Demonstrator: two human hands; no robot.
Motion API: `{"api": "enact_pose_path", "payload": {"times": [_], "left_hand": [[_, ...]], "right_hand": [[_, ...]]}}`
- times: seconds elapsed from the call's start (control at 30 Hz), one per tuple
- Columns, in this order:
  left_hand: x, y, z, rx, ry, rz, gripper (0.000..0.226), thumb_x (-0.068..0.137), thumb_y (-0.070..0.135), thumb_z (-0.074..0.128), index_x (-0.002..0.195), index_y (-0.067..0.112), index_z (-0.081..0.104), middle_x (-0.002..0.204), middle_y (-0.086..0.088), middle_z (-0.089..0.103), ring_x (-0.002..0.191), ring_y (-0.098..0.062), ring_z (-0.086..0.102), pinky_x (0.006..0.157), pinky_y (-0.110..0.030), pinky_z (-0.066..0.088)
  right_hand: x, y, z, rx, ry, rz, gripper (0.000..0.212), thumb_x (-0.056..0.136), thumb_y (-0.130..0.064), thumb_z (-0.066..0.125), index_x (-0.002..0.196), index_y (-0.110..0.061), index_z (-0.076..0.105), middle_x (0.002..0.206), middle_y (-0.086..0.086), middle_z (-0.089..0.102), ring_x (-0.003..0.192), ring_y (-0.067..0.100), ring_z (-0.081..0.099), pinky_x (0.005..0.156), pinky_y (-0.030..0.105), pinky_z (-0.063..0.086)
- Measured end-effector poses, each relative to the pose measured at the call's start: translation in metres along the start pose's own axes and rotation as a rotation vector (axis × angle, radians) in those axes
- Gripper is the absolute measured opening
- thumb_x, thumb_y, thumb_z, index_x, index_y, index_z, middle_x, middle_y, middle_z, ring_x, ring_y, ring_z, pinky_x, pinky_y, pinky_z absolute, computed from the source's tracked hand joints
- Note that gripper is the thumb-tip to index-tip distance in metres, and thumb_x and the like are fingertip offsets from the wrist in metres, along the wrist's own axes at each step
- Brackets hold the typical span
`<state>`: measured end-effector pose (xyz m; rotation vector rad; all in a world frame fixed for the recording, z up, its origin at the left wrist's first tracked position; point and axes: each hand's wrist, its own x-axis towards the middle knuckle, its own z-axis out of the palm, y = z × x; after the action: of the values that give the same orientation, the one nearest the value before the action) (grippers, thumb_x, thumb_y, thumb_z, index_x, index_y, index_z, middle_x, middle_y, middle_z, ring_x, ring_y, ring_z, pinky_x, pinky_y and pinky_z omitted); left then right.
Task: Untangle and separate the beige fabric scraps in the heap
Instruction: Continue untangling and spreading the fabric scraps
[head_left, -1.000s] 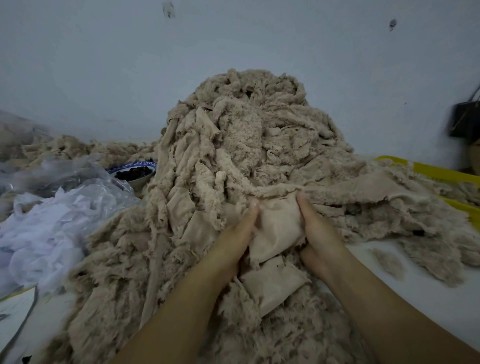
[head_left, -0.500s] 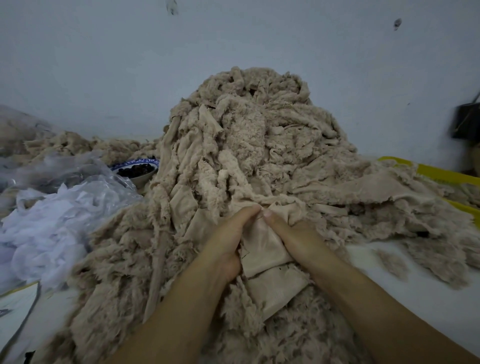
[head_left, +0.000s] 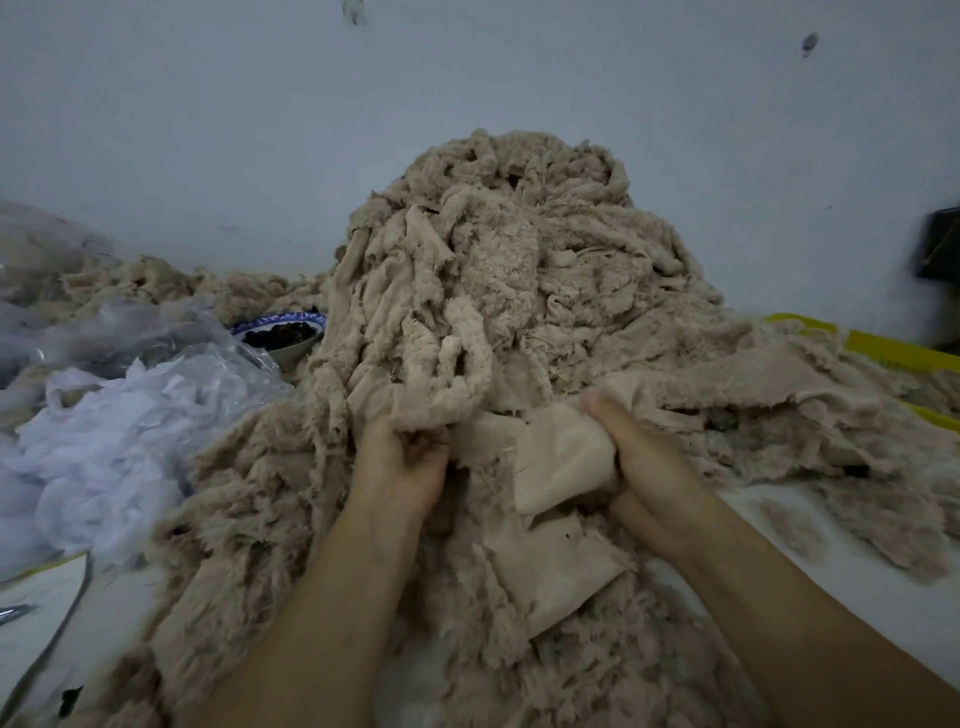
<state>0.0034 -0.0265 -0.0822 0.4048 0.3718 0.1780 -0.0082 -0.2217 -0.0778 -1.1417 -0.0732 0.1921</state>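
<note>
Presently: both hands gripping scraps at the heap's foot

The tall heap of frayed, fleecy beige fabric scraps (head_left: 545, 270) is sitting against a pale wall (head_left: 208, 130) and spilling across the white tabletop (head_left: 862, 592). The left hand (head_left: 400, 467) is curling its fingers round the lower edge of a thick woolly beige strip (head_left: 447, 384) hanging from the heap's front. Just beside it, the right hand (head_left: 649, 467) is pinching a smooth, flat beige piece (head_left: 561, 457) between thumb and curled fingers. A crumpled white translucent plastic mass (head_left: 104, 447) is lying at left. A blue-rimmed bowl (head_left: 283, 335) is showing partly behind it, its contents dark and unclear. A yellow rim (head_left: 893, 349) is lying largely buried under scraps at right. A dark object (head_left: 940, 249) at the right edge is blurring beyond recognition.
</note>
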Motion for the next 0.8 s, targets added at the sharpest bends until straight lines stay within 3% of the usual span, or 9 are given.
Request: {"api": "enact_pose_path", "payload": {"times": [0.07, 0.13, 0.2, 0.27, 0.4, 0.47, 0.53, 0.7, 0.8], "left_hand": [[-0.001, 0.000, 0.003, 0.103, -0.093, -0.020, 0.031, 0.102, 0.033, 0.050, 0.108, 0.006, 0.066, 0.089, -0.009, 0.070, 0.074, -0.016, 0.062, 0.054, -0.019, 0.054], [-0.003, -0.005, 0.004, 0.323, -0.228, -0.090, 0.079, 0.091, 0.073, 0.036, 0.123, 0.006, 0.063, 0.106, -0.012, 0.074, 0.096, -0.023, 0.068, 0.078, -0.030, 0.058], [-0.010, -0.013, 0.006, 0.621, -0.339, -0.115, 0.107, 0.071, 0.089, 0.032, 0.131, 0.005, 0.059, 0.123, -0.013, 0.069, 0.117, -0.027, 0.063, 0.103, -0.040, 0.048], [-0.016, -0.020, 0.006, 0.868, -0.410, -0.106, 0.111, 0.061, 0.092, 0.042, 0.133, 0.009, 0.059, 0.129, -0.011, 0.067, 0.122, -0.026, 0.061, 0.109, -0.045, 0.044], [-0.020, -0.025, 0.002, 1.102, -0.535, -0.029, 0.077, 0.061, 0.084, 0.068, 0.106, 0.020, 0.075, 0.109, -0.004, 0.075, 0.106, -0.023, 0.069, 0.099, -0.041, 0.049], [-0.016, -0.028, -0.002, 1.136, -0.542, 0.079, 0.050, 0.062, 0.069, 0.076, 0.075, 0.021, 0.071, 0.080, -0.002, 0.069, 0.078, -0.022, 0.064, 0.079, -0.037, 0.049], [-0.014, -0.027, -0.003, 1.087, -0.522, 0.146, 0.040, 0.069, 0.058, 0.078, 0.066, 0.021, 0.065, 0.068, 0.000, 0.060, 0.064, -0.018, 0.054, 0.066, -0.033, 0.044], [-0.005, -0.002, 0.000, 0.700, -0.313, 0.247, 0.050, 0.095, 0.045, 0.058, 0.052, 0.020, 0.061, 0.056, 0.000, 0.056, 0.050, -0.012, 0.048, 0.050, -0.025, 0.041], [-0.014, -0.010, 0.002, 0.981, -0.352, 0.225, 0.066, 0.078, 0.077, 0.046, 0.058, 0.018, 0.069, 0.065, -0.003, 0.067, 0.056, -0.014, 0.061, 0.056, -0.025, 0.047]], "right_hand": [[0.002, -0.002, -0.002, 0.053, 0.012, -0.002, 0.034, 0.080, -0.037, 0.067, 0.093, -0.007, 0.075, 0.089, 0.008, 0.077, 0.081, 0.015, 0.075, 0.059, 0.025, 0.057], [0.003, 0.001, -0.003, 0.070, 0.002, 0.002, 0.038, 0.074, -0.040, 0.069, 0.091, -0.007, 0.078, 0.099, 0.011, 0.077, 0.091, 0.017, 0.074, 0.067, 0.028, 0.060], [0.003, 0.004, 0.000, 0.078, -0.012, -0.002, 0.045, 0.075, -0.042, 0.069, 0.098, -0.004, 0.076, 0.105, 0.013, 0.075, 0.099, 0.019, 0.073, 0.076, 0.030, 0.061], [0.003, 0.003, 0.000, 0.130, -0.013, -0.015, 0.050, 0.078, -0.042, 0.067, 0.107, -0.002, 0.071, 0.108, 0.013, 0.075, 0.102, 0.020, 0.072, 0.078, 0.030, 0.061], [0.005, 0.000, -0.006, 0.181, -0.034, -0.034, 0.054, 0.085, -0.041, 0.063, 0.119, 0.001, 0.066, 0.114, 0.016, 0.072, 0.110, 0.024, 0.069, 0.089, 0.035, 0.058], [0.006, 0.001, -0.006, 0.171, -0.009, -0.059, 0.054, 0.084, -0.042, 0.062, 0.117, 0.000, 0.066, 0.111, 0.015, 0.074, 0.105, 0.023, 0.071, 0.081, 0.033, 0.061], [0.010, 0.003, -0.005, 0.142, 0.101, -0.079, 0.048, 0.087, -0.045, 0.061, 0.108, -0.002, 0.068, 0.100, 0.011, 0.077, 0.092, 0.020, 0.074, 0.067, 0.030, 0.061], [0.022, -0.012, -0.030, 0.107, 0.559, -0.115, 0.045, 0.095, -0.058, 0.052, 0.094, -0.015, 0.065, 0.083, 0.000, 0.076, 0.069, 0.011, 0.073, 0.058, 0.027, 0.056], [0.018, -0.011, -0.028, 0.015, 0.482, -0.038, 0.046, 0.090, -0.061, 0.058, 0.086, -0.016, 0.068, 0.079, 0.001, 0.077, 0.074, 0.017, 0.074, 0.066, 0.039, 0.062]]}}
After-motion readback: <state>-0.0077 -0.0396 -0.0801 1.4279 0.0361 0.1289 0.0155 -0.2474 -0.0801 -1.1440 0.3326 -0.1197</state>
